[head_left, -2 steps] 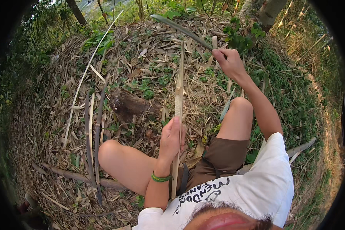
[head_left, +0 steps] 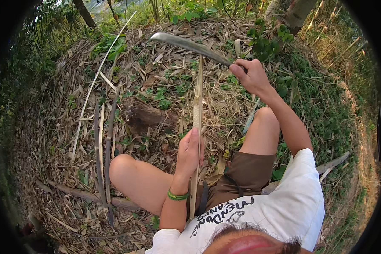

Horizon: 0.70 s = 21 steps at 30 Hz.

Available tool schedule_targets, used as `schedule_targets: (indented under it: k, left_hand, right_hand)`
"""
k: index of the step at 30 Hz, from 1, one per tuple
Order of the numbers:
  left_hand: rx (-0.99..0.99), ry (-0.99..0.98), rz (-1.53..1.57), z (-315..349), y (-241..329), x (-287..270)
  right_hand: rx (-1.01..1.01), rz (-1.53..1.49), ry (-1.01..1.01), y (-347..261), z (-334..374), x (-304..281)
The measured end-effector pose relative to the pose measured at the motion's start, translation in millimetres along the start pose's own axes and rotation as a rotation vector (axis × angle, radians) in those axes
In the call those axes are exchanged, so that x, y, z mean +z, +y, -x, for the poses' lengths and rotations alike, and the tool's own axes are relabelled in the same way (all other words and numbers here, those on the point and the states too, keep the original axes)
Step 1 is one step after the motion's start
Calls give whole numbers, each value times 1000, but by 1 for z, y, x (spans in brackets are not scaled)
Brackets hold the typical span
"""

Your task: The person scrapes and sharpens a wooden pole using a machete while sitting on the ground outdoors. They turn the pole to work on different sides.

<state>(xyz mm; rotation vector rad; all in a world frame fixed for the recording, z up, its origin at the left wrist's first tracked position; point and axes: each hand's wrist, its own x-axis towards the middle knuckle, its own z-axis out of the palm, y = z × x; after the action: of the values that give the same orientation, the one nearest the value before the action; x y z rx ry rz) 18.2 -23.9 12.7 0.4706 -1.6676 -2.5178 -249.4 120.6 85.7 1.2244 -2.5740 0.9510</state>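
Observation:
My left hand (head_left: 189, 148) is closed round a long pale split bamboo strip (head_left: 197, 111), which runs from my lap out between my knees, with a node partway along. In my raised right hand (head_left: 250, 77) is the handle of a machete (head_left: 194, 45); its long, slightly curved blade points to the far left, over the far end of the strip. From this view I cannot tell whether blade and bamboo touch. My fingers hide most of the machete's handle.
Left of my knee lie several dark and pale bamboo strips (head_left: 109, 148), and a long thin pale strip (head_left: 91, 86) stretches away beyond them. A brown wood stump (head_left: 146, 115) stands ahead among dry leaves. Tree trunks (head_left: 298, 15) rise at the far right.
The machete has swung left and downward, its blade now over the far end of the bamboo strip. My right hand has lowered slightly; my left hand stays almost still.

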Motion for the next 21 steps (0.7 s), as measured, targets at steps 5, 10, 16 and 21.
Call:
schedule_targets:
  k: [5,10,16,21]
  left_hand:
    - [44,55,-144,-2,0,12]
    - [76,61,-228,-5,6,17]
    - [108,64,-201,-14,7,15]
    - [63,-107,47,13,-3,19]
  right_hand:
    - [-352,233,-49,-36,35,24]
    - [-452,357,-28,-19,13,15]
    - [-367,356,-3,3,-14,18]
    - [328,417,157,115,-75,-61]
